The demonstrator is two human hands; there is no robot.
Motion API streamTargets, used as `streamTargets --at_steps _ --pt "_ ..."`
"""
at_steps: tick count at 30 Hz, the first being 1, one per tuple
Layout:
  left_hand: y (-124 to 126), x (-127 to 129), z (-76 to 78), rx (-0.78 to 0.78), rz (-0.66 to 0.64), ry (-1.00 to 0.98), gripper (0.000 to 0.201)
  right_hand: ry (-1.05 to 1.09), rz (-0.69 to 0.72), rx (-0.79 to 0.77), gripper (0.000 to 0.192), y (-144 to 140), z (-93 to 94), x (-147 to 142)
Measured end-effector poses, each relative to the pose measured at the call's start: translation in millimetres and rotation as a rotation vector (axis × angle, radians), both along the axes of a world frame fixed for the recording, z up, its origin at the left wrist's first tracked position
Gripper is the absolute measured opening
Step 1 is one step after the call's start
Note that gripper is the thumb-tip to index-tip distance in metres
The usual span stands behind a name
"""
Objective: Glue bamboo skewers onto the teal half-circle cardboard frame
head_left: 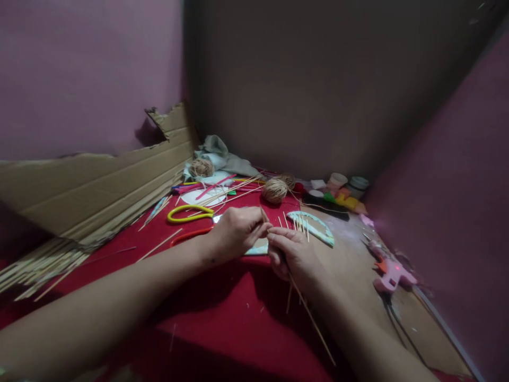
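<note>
1. Far left, a loose heap of thin bamboo sticks (40, 265) lies fanned out on the red cloth (222, 302), at the foot of a torn sheet of cardboard (91, 185) that leans against the wall like a low screen at the cloth's far edge.
2. A little to the right, yellow-handled scissors (189, 213) lie flat on the cloth, within easy reach of the left hand. Behind them, coloured strips and more sticks are scattered over a white disc.
3. Near the middle, the left hand (234, 233) reaches in from the left with its fingers drawn close together, thumb and forefinger pinching the upper end of a single thin stick (264, 215). It looks to be steadying that end.
4. Just beside and touching it, the right hand (292, 254) is curled shut around a small bundle of sticks (296, 224). Their tips stand up above the fingers, and longer ends run down past the wrist towards the viewer. The closed grip seems to keep the sticks together and aligned.
5. Behind the hands, a ball of twine (274, 190) sits on the cloth, with a second one further back to the left.
6. Right of the hands, a curved pale green piece (314, 225) lies flat, with small pots and coloured bits behind it.
7. Far right, a pink glue gun (392, 273) rests on bare board, well apart from the hands, its cord trailing towards the viewer.
</note>
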State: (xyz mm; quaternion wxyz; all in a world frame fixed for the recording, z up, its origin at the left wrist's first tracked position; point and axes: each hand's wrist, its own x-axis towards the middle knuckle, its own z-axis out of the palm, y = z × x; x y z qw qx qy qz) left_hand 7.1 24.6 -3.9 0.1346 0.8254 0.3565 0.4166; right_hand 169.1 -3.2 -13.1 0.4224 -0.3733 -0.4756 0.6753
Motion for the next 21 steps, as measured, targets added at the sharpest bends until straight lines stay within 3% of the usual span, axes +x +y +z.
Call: streamTargets --at_steps 2,3,9,13,16,21 --pt "0 1 -4.1 0.142 0.001 0.103 0.027 0.026 -0.009 -0.029 0.015 2 -0.1 1" --pt "0 1 -4.3 0.131 -0.003 0.096 0.027 0.041 -0.009 -0.047 0.016 2 0.3 2" --pt "-1 -7 16.5 -0.379 -0.081 -0.224 0.023 0.147 -0.138 -0.092 0.022 11 -0.4 10" --pt "-13 -21 27.4 -0.495 -0.133 -0.243 0.013 0.213 -0.222 -0.051 0.02 17 -5.4 15" --pt "-34 -36 28.3 -0.513 -0.156 -0.101 0.011 0.277 -0.295 -0.028 0.016 22 -3.3 23" --pt "-79 -68 31.0 -0.519 -0.178 0.329 0.022 0.35 -0.36 -0.038 0.007 31 6.5 41"
